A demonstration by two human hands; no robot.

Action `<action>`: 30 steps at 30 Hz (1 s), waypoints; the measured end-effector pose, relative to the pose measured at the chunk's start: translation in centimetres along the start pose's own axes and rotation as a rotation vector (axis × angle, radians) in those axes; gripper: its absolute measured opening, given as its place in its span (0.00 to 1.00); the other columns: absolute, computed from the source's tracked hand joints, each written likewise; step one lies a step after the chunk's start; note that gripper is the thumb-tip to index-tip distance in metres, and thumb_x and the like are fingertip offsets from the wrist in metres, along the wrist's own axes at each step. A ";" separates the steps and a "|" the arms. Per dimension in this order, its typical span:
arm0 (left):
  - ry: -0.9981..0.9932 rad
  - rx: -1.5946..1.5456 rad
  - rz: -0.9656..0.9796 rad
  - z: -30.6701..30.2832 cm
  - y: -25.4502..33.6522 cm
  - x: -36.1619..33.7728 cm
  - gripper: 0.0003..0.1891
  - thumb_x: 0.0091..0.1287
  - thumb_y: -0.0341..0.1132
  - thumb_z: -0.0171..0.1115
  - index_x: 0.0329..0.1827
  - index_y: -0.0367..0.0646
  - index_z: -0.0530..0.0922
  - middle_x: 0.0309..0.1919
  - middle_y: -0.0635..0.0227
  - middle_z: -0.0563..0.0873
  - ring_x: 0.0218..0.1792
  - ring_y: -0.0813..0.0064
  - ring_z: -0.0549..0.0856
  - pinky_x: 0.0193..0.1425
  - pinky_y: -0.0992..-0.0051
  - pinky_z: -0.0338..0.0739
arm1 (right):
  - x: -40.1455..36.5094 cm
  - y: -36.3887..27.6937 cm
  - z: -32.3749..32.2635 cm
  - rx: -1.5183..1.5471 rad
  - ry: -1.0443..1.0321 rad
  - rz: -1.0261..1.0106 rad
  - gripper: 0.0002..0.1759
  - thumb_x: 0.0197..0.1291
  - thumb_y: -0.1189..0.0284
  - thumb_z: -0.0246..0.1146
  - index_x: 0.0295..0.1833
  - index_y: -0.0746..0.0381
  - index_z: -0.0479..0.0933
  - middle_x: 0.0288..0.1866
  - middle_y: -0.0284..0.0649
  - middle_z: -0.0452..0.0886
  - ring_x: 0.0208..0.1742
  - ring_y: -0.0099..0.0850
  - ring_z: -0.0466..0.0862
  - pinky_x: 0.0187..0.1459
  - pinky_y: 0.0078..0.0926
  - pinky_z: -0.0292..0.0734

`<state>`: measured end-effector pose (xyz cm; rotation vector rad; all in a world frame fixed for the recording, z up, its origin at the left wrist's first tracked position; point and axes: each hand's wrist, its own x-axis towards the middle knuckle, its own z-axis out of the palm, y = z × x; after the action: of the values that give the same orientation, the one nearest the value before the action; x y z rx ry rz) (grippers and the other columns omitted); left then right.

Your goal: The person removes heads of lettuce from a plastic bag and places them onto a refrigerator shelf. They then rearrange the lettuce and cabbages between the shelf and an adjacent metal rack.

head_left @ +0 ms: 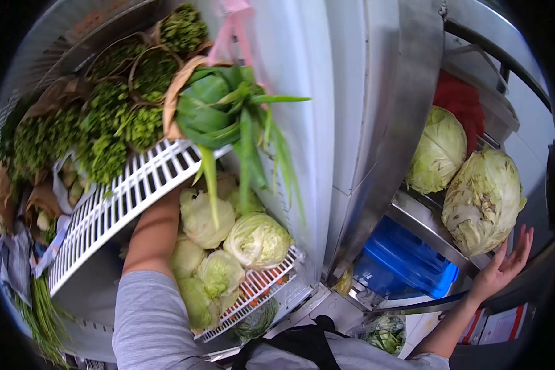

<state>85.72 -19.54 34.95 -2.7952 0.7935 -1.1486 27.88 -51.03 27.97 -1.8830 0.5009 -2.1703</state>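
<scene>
My left forearm reaches in under the white wire shelf (129, 197), and the hand at its end is hidden behind the shelf and the vegetables. Several pale green cabbages (206, 219) lie on the lower rack beside that arm. On the right, my right hand (505, 265) is held with its fingers spread, close to the lower end of a large cabbage (484, 200) with brown-stained leaves. Nothing is gripped in it. Another cabbage (438, 151) rests just behind, on the metal shelf.
Leafy bunches (105, 123) and long green leaves (209, 105) crowd the upper shelf, some overhanging its edge. A steel post (407, 92) stands between the two sides. A blue bin (407, 259) sits below the right shelf, near a red cloth (462, 108) higher up.
</scene>
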 end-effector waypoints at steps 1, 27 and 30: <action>-0.016 -0.003 -0.003 0.3 -0.4 0.4 0.27 0.68 0.52 0.47 0.68 0.54 0.71 0.68 0.59 0.71 0.66 0.57 0.72 0.70 0.57 0.65 | 0.0 0.1 -0.1 -0.016 0.006 0.002 0.27 0.70 0.77 0.52 0.73 0.64 0.56 0.77 0.53 0.55 0.75 0.48 0.62 0.70 0.51 0.63; -0.011 0.003 0.098 -1.3 -0.1 3.3 0.30 0.70 0.57 0.42 0.72 0.55 0.64 0.73 0.61 0.64 0.71 0.61 0.65 0.74 0.59 0.60 | -0.6 -0.1 0.4 -0.086 0.014 -0.094 0.25 0.69 0.79 0.53 0.69 0.66 0.58 0.74 0.53 0.57 0.73 0.49 0.65 0.67 0.51 0.70; 0.022 -0.019 0.128 -2.5 1.2 2.3 0.31 0.70 0.57 0.42 0.73 0.55 0.64 0.73 0.62 0.64 0.72 0.61 0.65 0.74 0.59 0.59 | -0.6 -0.2 0.5 -0.089 0.007 -0.118 0.25 0.68 0.79 0.54 0.68 0.67 0.58 0.74 0.52 0.57 0.73 0.48 0.65 0.67 0.51 0.70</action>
<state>84.95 -21.22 38.05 -2.7048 0.9746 -1.1584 28.48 -50.68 27.58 -1.9995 0.5080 -2.2636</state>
